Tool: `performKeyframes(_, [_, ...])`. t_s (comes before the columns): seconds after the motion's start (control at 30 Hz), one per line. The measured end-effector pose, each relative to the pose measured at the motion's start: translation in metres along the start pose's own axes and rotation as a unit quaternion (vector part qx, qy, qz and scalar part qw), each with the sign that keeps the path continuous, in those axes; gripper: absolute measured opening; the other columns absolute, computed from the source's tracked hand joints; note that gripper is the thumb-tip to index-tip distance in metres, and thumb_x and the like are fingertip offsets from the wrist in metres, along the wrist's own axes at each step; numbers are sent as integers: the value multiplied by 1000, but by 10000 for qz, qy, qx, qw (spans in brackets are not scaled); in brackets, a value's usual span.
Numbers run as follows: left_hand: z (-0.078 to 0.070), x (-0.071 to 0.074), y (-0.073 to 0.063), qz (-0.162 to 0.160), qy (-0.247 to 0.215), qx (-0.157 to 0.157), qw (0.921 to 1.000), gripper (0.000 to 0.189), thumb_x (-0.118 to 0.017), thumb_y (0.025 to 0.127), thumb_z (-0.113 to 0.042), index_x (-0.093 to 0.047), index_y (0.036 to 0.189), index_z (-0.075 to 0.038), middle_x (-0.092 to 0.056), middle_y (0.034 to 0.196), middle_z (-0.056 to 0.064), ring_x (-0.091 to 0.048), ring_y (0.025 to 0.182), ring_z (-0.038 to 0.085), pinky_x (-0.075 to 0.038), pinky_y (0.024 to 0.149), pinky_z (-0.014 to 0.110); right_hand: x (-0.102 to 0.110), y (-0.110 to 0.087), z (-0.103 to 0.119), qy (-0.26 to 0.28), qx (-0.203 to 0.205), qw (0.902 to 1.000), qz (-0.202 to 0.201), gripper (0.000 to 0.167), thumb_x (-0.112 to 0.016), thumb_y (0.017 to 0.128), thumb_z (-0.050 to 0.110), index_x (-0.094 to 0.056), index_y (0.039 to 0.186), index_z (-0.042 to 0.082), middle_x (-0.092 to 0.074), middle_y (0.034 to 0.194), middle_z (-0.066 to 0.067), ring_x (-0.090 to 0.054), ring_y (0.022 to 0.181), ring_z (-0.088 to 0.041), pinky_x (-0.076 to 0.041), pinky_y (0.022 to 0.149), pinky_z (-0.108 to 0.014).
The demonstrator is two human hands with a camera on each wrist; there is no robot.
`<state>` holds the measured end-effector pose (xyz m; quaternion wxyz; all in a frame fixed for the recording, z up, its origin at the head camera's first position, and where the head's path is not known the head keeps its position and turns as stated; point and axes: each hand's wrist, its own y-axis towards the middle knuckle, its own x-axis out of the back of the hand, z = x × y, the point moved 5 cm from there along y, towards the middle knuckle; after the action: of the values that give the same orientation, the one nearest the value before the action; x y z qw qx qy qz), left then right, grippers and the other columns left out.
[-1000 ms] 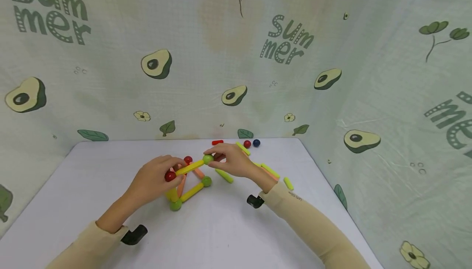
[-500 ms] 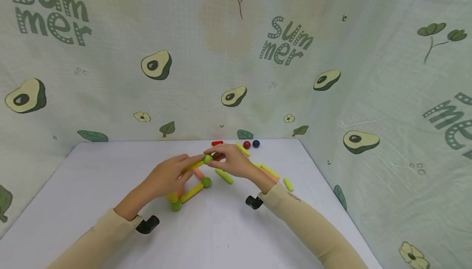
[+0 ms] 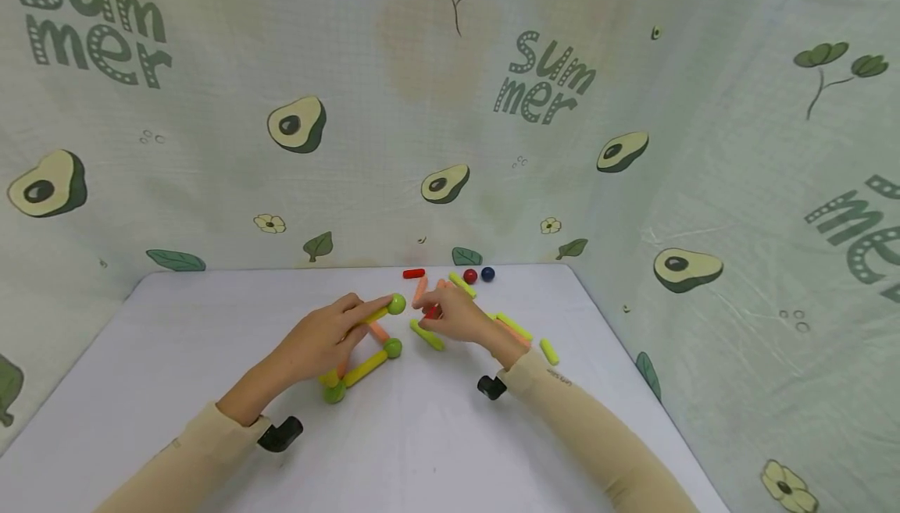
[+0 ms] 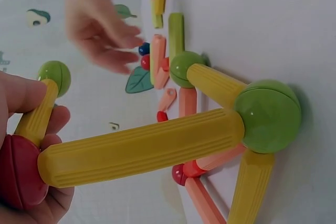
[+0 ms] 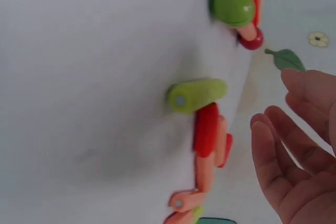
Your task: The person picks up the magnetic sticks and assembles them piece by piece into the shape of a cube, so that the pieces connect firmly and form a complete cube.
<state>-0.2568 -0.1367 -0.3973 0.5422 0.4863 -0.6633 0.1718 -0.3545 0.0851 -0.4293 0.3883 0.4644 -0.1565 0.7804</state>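
My left hand [image 3: 319, 340] grips a yellow magnetic stick [image 4: 37, 116] by a red ball [image 4: 21, 174]. A green ball [image 3: 397, 304] caps that stick's far end, at my index fingertip. From the red ball another yellow stick [image 4: 142, 148] runs down to a green ball [image 4: 268, 116] on the table. There it joins a frame of yellow and salmon sticks with a second green ball [image 4: 186, 69] and a red ball [image 4: 179, 174] at its corners. My right hand [image 3: 457, 316], fingers loosely bent and empty, hovers by the loose sticks.
A light green stick [image 5: 197, 95] and a red stick [image 5: 206, 129] lie below the right hand. Several more loose sticks, including a light green one [image 3: 549, 351], lie rightward. A red ball [image 3: 470, 276] and dark blue ball [image 3: 488, 273] sit near the table's back edge.
My left hand has slid rightward from the red ball along the yellow stick. The right hand has let go of the green ball and moved right.
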Motion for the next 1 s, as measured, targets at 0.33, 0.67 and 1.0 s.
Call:
performKeyframes(0.33, [-2,-1,0,37,-30,62,10000,57,-64,107,-17,-49,160,-33,-60,113,-5,-48,71,6,-45,65,24,-32,-8,-34,-191,-670,9963,502,33,-80,96,14,-73,128,12,-72,102,-1,-63,88,-13,-56,81,-27])
performKeyframes(0.67, [-2,1,0,-103,-61,-13,9999,56,-65,106,-15,-52,159,-31,-60,111,-6,-46,68,4,-44,63,24,-17,-9,-11,34,-79,9995,309,33,-76,99,12,-72,132,11,-74,108,-1,-67,93,-11,-57,85,-26])
performKeyframes(1.0, [-2,2,0,-257,-2,-79,9996,58,-67,104,-11,-53,158,-29,-59,107,-6,-44,67,4,-43,62,24,-12,-12,8,980,331,9946,21,27,-77,100,15,-67,125,14,-72,116,2,-68,106,-11,-57,92,-22])
